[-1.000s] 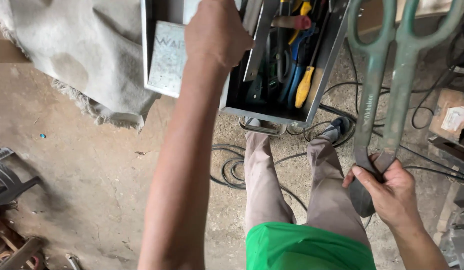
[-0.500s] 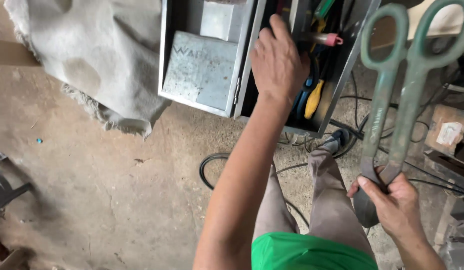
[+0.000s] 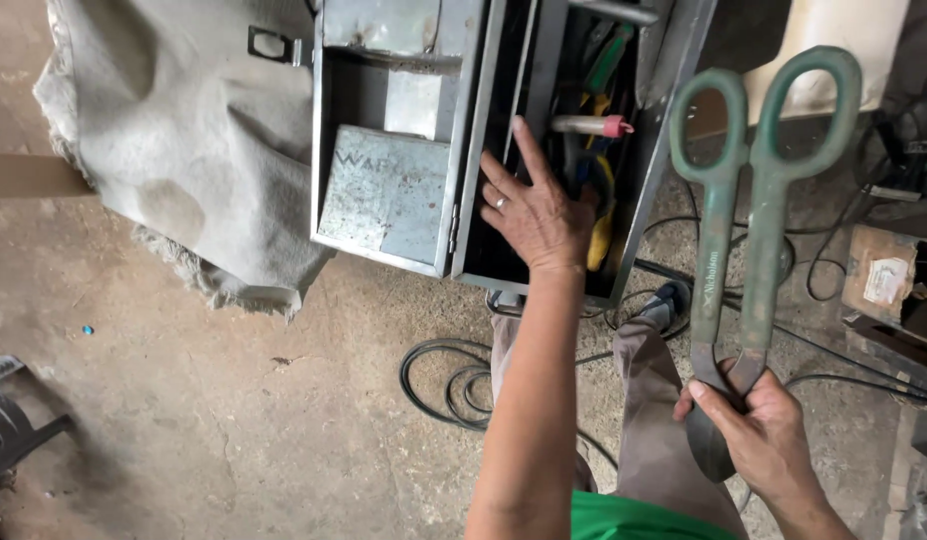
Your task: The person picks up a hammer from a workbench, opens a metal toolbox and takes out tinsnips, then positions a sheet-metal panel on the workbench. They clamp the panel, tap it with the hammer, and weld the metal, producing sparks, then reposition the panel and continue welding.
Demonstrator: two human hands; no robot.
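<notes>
My left hand reaches into the open grey metal toolbox, fingers spread over the hand tools in its right compartment, next to a yellow-handled tool and a pink-tipped tool; whether it grips anything is hidden. My right hand grips large green-handled tin snips by the blade end, with the handle loops pointing up. The snips hang beside the toolbox, apart from it.
A grey cloth lies left of the toolbox. Black cables coil on the concrete floor near my legs. A cardboard box and clutter stand at the right edge. A dark object sits at the lower left.
The view has shifted, so the toolbox now sits lower in frame. My left hand has moved down deeper into the right compartment. The snips stay held in my right hand.
</notes>
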